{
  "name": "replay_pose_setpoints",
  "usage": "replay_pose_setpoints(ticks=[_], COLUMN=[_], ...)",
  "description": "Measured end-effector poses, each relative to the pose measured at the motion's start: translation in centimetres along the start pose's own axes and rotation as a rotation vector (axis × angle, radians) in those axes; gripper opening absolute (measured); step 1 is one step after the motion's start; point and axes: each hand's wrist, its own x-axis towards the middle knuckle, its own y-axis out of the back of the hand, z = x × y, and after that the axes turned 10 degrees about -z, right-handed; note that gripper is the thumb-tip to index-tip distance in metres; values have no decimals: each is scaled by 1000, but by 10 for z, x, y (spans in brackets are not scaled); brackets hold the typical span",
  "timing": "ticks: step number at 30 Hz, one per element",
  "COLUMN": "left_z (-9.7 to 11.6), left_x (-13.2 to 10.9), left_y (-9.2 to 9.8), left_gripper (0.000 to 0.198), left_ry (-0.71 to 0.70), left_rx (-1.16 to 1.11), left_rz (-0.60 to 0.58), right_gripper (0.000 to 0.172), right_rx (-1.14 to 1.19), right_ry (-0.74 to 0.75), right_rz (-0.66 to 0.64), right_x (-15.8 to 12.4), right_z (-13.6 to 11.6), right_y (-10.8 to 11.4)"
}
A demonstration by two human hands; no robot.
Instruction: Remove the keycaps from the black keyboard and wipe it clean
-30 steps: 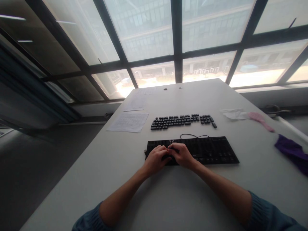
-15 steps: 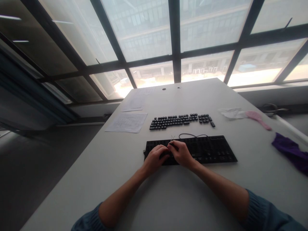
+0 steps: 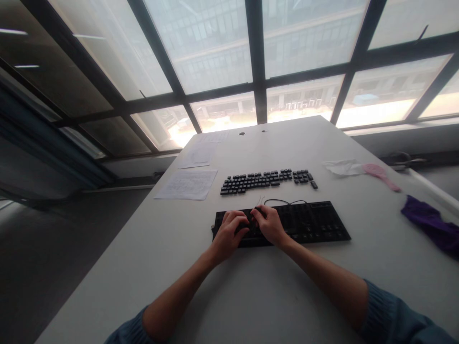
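Note:
A black keyboard (image 3: 315,224) lies on the white table (image 3: 251,296) in front of me. My left hand (image 3: 229,233) rests on the keyboard's left end, its fingers bent and spread over it. My right hand (image 3: 269,224) sits beside the left one, pinched on a thin wire keycap puller (image 3: 260,198) whose ends stick up past the keyboard's far edge. Rows of loose black keycaps (image 3: 265,179) lie on the table beyond the keyboard. A thin black cable (image 3: 287,201) loops along the keyboard's far edge.
Two printed sheets (image 3: 186,184) lie at the left, a second sheet (image 3: 199,155) farther back. At the right are a white tissue (image 3: 342,167), a pink brush (image 3: 380,174) and a purple cloth (image 3: 426,222). Large windows stand past the table's far edge.
Both hands have stayed on the keyboard's left part. My left hand's fingers have spread out more, and the puller's wire tips now show farther above my right hand.

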Motion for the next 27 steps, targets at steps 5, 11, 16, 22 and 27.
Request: replay_pose_setpoints(ticks=[5,11,16,22,27], left_z=[-20,-72,-93,-92,-83], left_x=[51,125,136,133,126], left_y=[18,2,-16,-16,0], left_gripper=[11,8,10,11,11], left_ry=[100,179,221,230,187], left_rx=[90,219,254,240,192], left_rz=[152,112,62,71,185], right_gripper=[28,25,25,25,25], right_rx=[-35,-11,6,28,74], right_ry=[5,2,-6,-15,-15], right_rz=[10,2,-7,-27,-13], right_x=[1,1,2,1,1], right_z=[5,7,6,6,7], right_y=[1,0,-1,-1,-1])
